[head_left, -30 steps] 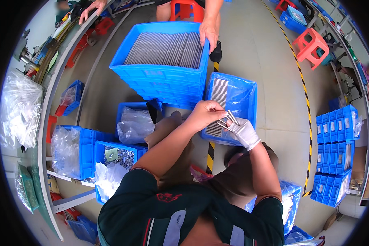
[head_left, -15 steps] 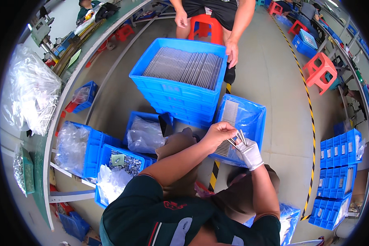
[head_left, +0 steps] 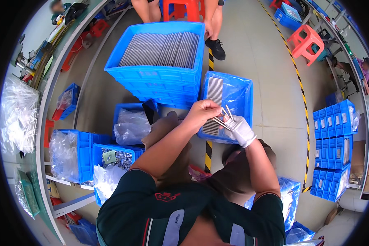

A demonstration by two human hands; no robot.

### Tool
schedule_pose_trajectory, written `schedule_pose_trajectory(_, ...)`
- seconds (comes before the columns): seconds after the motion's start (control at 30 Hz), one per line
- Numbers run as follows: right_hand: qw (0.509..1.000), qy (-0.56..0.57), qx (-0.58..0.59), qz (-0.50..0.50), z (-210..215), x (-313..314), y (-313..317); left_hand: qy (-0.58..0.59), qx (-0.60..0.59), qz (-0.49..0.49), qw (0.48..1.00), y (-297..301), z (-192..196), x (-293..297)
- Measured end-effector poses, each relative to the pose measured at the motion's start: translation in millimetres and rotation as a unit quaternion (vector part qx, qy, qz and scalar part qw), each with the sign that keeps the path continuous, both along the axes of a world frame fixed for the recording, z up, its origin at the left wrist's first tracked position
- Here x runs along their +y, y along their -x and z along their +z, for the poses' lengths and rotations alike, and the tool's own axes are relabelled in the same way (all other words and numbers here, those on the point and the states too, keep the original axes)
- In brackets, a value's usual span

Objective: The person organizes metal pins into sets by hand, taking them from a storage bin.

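Note:
Both my hands meet over the lined blue bin (head_left: 246,95), which holds a row of thin metal rods (head_left: 214,91) along its left side. In its white glove, my right hand (head_left: 240,130) is closed around several shiny metal rods (head_left: 228,110), which fan out past the fingers. My bare left hand (head_left: 201,114) pinches at the ends of these rods with thumb and fingertips. The fingers partly hide how many rods each hand grips.
Ahead, stacked blue crates (head_left: 160,74) carry closely packed rods (head_left: 160,49). A person sits beyond on a red stool (head_left: 180,10). Left are a bagged crate (head_left: 129,127) and a bin of small metal parts (head_left: 121,158). More blue crates (head_left: 332,149) stand at the right.
The view has shifted, so the bins sit higher and further left. My hands remain together at the rods. The seated person's hands have moved down beside the stacked crates.

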State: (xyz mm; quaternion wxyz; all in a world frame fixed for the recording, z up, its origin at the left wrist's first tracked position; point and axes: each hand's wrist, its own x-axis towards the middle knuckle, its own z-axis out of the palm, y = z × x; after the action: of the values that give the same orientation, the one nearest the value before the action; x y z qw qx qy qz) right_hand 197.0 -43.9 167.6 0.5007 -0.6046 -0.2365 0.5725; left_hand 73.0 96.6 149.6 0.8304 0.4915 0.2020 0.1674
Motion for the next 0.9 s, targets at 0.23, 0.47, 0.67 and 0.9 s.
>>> schedule_pose_trajectory(0.23, 0.999, -0.001, -0.038, 0.013, -3, 2, 4, 0.037, -0.015, -0.009, 0.999, 1, 0, 1)
schedule_pose_trajectory(0.47, 1.000, 0.009, -0.010, 0.018, -3, 2, 5, 0.000, 0.003, -0.017, 1.000, 2, -1, 4)
schedule_pose_trajectory(0.67, 0.999, 0.031, -0.040, -0.002, -6, 3, 10, 0.034, 0.022, -0.041, 0.998, 4, -3, 2)
schedule_pose_trajectory(0.9, 0.998, 0.035, -0.033, 0.038, -2, 2, 6, 0.021, -0.001, 0.018, 1.000, 2, 1, 7)
